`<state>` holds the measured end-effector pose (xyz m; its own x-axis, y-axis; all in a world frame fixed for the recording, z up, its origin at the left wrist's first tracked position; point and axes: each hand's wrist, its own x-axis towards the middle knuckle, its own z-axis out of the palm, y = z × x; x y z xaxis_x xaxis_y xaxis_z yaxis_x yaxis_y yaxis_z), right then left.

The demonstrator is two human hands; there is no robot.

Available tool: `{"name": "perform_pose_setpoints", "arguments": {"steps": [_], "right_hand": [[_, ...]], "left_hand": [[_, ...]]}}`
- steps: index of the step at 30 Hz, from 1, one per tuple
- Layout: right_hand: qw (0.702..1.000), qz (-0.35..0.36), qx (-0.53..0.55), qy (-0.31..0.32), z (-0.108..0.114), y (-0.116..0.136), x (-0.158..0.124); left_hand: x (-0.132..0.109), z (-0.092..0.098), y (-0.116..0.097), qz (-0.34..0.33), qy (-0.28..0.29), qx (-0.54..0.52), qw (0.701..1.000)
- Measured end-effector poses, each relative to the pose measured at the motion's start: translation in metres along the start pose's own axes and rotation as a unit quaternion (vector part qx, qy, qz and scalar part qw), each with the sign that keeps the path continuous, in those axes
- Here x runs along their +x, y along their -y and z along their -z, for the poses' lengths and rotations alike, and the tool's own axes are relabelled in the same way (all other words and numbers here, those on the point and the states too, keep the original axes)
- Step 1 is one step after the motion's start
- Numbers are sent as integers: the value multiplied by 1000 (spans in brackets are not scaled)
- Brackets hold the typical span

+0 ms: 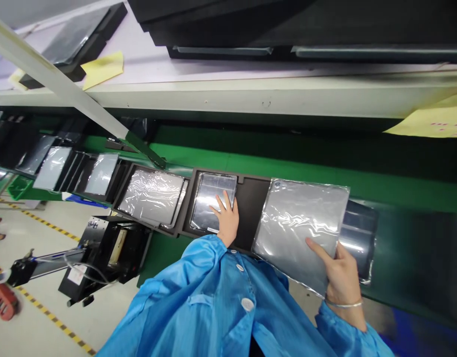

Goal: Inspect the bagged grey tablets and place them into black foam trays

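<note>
My left hand (226,218) lies flat, fingers spread, on a bagged screen panel (213,198) seated in a dark tray (250,208) on the green conveyor belt (288,168). My right hand (340,277) grips the lower right corner of a shiny silver bag (298,223), thumb on top, holding it tilted over the tray's right half. A darker bagged panel (360,233) shows behind the silver bag, under my right fingers. Both arms wear blue sleeves.
More trays with bagged panels (154,196) line the belt to the left. A white shelf (250,94) overhead carries black trays and yellow paper (103,67). A diagonal metal bar (64,89) crosses the upper left. A black machine (109,253) stands on the floor below left.
</note>
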<state>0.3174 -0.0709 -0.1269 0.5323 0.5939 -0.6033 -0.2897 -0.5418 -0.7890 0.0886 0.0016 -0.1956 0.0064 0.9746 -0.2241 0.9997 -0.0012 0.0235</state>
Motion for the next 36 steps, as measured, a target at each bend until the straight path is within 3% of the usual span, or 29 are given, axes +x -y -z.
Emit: {"name": "perform_pose_setpoints", "arguments": {"steps": [3,9,12,15,18,22,25,27,31,34,36], "right_hand": [[1000,-18,0,-8,11,-5,6],[1000,-27,-13,-4,21,-7,16],[999,-35,-1,11,20,-8,19],[998,-45,17,29,20,-10,22],[996,-64,33,49,18,-11,23],[993,-85,52,69,13,-11,23],[991,-90,59,77,4,-9,20],[990,-88,60,89,-2,-7,17],[987,-94,69,106,-10,-1,5],[987,-95,85,95,-13,3,-6],[990,-51,88,93,-13,6,-13]], "left_hand": [[0,-9,1,-8,-2,17,1000],[-2,-7,10,-18,8,35,999],[-3,0,13,-25,19,45,998],[-6,19,27,-23,23,27,999],[-11,53,66,9,2,-40,999],[-7,99,141,47,-33,-124,991],[2,116,186,47,-41,-155,986],[5,119,203,50,-45,-173,983],[-7,112,203,46,-106,-284,952],[-28,103,178,62,-147,-423,892],[-42,98,155,69,-135,-501,852]]}}
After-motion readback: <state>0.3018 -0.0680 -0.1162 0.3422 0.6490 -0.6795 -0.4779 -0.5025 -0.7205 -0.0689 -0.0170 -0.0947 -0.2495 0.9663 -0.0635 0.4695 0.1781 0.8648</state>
